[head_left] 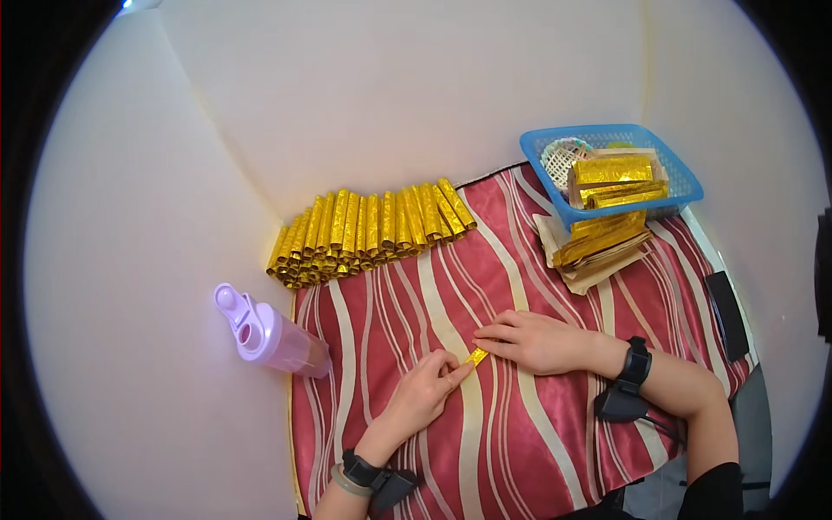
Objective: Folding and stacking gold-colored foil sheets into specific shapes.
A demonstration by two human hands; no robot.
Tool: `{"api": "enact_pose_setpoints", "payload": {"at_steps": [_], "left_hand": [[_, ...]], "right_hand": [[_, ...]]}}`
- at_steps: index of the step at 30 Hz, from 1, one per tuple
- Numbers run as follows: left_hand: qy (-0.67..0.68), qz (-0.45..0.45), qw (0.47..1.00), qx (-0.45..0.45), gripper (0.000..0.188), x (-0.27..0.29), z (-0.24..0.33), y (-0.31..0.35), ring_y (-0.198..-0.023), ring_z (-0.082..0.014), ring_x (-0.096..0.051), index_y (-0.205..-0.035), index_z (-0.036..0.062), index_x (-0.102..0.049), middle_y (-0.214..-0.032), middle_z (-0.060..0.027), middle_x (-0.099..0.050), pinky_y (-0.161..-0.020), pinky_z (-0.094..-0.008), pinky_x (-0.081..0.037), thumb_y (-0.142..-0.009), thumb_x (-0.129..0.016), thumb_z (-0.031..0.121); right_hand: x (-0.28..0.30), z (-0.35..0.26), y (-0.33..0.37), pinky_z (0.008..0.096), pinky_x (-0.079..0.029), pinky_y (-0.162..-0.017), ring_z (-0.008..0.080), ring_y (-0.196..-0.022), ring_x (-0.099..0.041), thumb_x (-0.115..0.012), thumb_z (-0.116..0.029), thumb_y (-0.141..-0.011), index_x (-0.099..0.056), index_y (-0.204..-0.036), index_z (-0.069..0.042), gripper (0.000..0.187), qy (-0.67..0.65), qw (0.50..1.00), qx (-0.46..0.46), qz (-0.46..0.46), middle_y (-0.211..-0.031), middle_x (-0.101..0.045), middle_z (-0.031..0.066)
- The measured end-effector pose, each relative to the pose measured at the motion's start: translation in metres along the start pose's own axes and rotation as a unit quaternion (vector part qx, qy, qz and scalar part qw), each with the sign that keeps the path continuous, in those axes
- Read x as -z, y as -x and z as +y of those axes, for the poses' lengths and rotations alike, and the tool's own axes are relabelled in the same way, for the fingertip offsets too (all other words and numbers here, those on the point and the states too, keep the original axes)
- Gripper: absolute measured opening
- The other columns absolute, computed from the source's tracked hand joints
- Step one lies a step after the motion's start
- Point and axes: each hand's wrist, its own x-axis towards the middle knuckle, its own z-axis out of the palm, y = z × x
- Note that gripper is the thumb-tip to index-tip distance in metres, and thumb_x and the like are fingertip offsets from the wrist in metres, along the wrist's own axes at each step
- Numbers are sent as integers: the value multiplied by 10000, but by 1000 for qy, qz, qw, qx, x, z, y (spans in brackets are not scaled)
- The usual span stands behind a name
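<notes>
Banded forearms (685, 381) are hanging over striped cloth (555, 468); I'm watching the left hand (423, 388) and right hand (542, 343) holding a small gold piece (476, 356) at its two ends, while gold tubes (373, 227) are lying stacked beyond the grip, leftward.

A cloth-covered desk (555, 459) boxed in by plain pale walls.
The left wall (156, 260) and back wall (416, 87) meet in a yellowish seam running down to the desk's far left corner; another seam, beyond the far right corner, begins the right wall (745, 156). Glossy maroon cloth (381, 321) with wavy cream stripes reaches the desk's edges. Grey floor (656, 492) shows past the near right corner; a bluish light (128, 4) glints high beyond the left edge.
</notes>
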Motion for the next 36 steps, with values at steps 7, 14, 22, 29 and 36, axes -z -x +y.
{"api": "enact_pose_setpoints", "payload": {"at_steps": [7, 14, 22, 29, 36], "left_hand": [[-34, 39, 999, -8, 347, 7, 6, -4, -854, -233, -569, -1136, 88, -649, -1029, -76, -545, -686, -336, -509, -802, -587, 18], [-94, 53, 994, 8, 276, 1, 11, -7, -842, -210, -583, -1102, 45, -650, -1005, -57, -554, -634, -324, -521, -838, -632, 123], [-14, 149, 988, 47, 267, -8, -3, 1, -773, -256, -612, -1079, 39, -653, -895, -98, -617, -678, -350, -512, -813, -659, 53], [45, 179, 981, 56, 273, 0, 11, -2, -727, -240, -600, -1059, 16, -667, -821, -118, -642, -643, -327, -481, -789, -693, 49], [70, 209, 975, 37, 202, -6, 7, 0, -616, -200, -574, -962, 13, -710, -707, -104, -637, -575, -308, -460, -771, -720, 77]], "right_hand": [[5, -2, -9, 364, -402, -982, 262, -1128, -487, -585, -259, -881, -538, -1247, -5, 448, -67, 997, -11, 33, -1276, -515, 115], [10, -8, -6, 395, -376, -991, 263, -1145, -466, -540, -381, -911, -504, -1293, -24, 524, -38, 999, -24, 25, -1294, -500, 102], [3, 4, -5, 339, -456, -855, 232, -992, -549, -629, -212, -867, -574, -1247, -113, 397, -140, 987, -56, 62, -1085, -584, 62], [5, -1, -4, 342, -506, -748, 276, -830, -632, -660, -134, -841, -664, -1092, -42, 267, -322, 928, -130, 132, -913, -648, 127], [4, -6, -5, 300, -525, -694, 228, -759, -682, -670, -138, -848, -681, -1037, -9, 229, -373, 906, -145, 142, -846, -692, 133]]}}
